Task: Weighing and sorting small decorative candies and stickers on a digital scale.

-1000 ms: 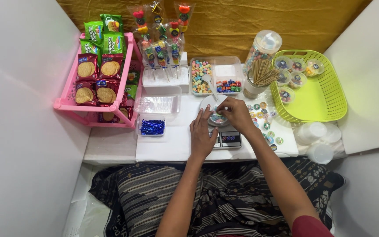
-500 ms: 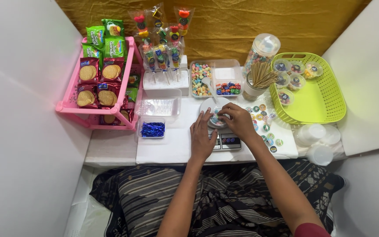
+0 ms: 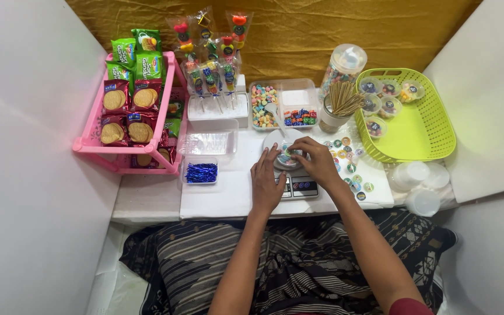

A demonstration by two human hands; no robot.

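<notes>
A small round clear cup (image 3: 287,153) of bright mixed candies is sitting on the pan of a little kitchen scale (image 3: 296,185), near the middle of the white table (image 3: 228,195). The right hand (image 3: 316,160) is curling over the cup from the right, its fingertips pinching at the cup's top; whether a lid is under them is not clear. The left hand (image 3: 268,181) is lying mostly flat and open beside the scale, its fingertips touching the cup's left side without gripping it. Behind the scale, a clear divided box (image 3: 282,105) is holding pastel candies on the left and darker multicoloured ones at the front right. Just right of it, a cup of wooden sticks (image 3: 339,105) is standing in front of a tall clear jar (image 3: 345,64). A lime green basket (image 3: 424,128) is holding several filled, lidded cups along its far edge. On the left, a small clear tray (image 3: 200,172) is holding blue twist ties, and a pink rack (image 3: 125,149) is holding biscuit packets.
</notes>
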